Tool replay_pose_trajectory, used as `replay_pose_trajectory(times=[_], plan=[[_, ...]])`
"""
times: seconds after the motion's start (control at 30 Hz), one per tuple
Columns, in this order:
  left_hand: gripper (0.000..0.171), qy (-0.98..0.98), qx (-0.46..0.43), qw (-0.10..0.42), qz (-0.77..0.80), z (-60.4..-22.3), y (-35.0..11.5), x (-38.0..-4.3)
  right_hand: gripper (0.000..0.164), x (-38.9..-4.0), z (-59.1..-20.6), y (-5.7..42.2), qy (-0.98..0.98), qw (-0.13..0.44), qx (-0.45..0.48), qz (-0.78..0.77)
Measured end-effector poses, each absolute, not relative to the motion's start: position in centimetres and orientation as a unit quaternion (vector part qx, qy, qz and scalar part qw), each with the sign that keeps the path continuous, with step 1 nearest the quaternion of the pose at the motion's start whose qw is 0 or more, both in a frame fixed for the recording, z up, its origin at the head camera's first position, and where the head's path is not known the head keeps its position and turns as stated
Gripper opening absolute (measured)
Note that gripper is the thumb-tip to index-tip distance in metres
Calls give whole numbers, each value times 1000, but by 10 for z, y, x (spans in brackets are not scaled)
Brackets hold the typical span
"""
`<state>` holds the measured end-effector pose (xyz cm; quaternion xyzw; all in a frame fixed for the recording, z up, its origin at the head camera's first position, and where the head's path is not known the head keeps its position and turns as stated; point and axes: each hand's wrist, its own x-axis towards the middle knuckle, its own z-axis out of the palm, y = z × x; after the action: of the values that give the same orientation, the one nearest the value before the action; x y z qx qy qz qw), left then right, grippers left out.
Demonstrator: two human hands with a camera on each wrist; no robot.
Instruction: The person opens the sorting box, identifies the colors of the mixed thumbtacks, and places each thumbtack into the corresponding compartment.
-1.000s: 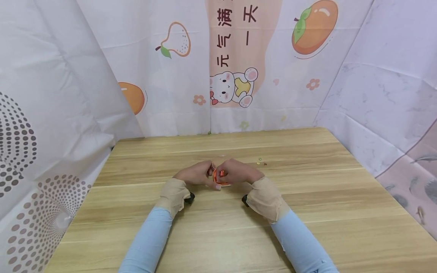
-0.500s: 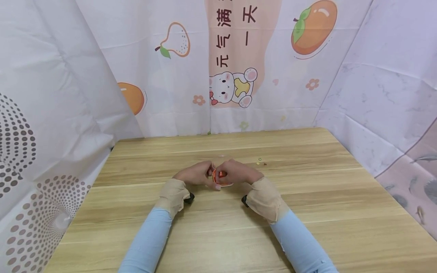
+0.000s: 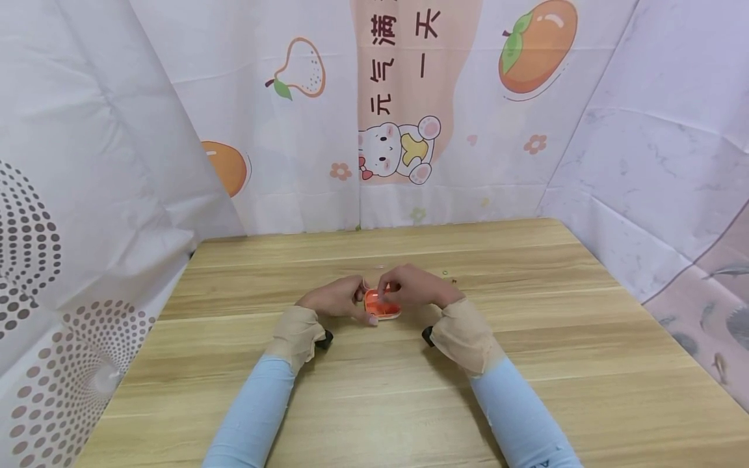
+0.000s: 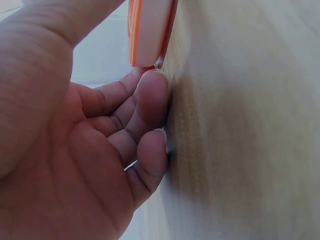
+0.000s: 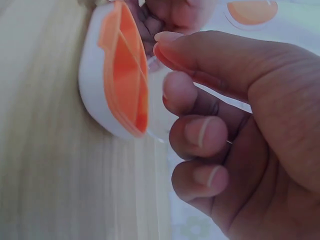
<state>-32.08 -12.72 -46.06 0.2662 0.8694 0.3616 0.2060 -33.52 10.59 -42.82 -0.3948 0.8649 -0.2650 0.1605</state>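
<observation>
A small white box (image 5: 92,75) with an orange divided insert (image 5: 127,75) sits on the table, its compartments facing up. My left hand (image 3: 339,299) holds it at the left side, with the thumb at the near edge and the fingers behind. In the left wrist view, the box's end (image 4: 152,35) is close to the curled fingertips. My right hand (image 3: 412,286) is over the box's right part, fingers bent and thumb close to the index finger. Nothing shows between the right fingertips in the right wrist view. A clear lid (image 5: 159,107) stands behind the insert.
Several tiny coloured pieces (image 3: 445,273) lie on the wooden table (image 3: 374,390) to the right of the box, partly hidden by the right hand. Printed curtains (image 3: 304,130) enclose the table at the back and sides.
My right hand has lifted out of the box and shifted slightly right and away, uncovering more of the orange insert. My left hand and the box have stayed in place.
</observation>
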Motion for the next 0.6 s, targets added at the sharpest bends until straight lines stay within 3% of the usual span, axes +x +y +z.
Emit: replay_pose_trajectory(times=[0.6], plan=[[61, 877, 259, 200, 353, -462, -127, -321, 7, -351, -425, 145, 885, 133, -348, -280]])
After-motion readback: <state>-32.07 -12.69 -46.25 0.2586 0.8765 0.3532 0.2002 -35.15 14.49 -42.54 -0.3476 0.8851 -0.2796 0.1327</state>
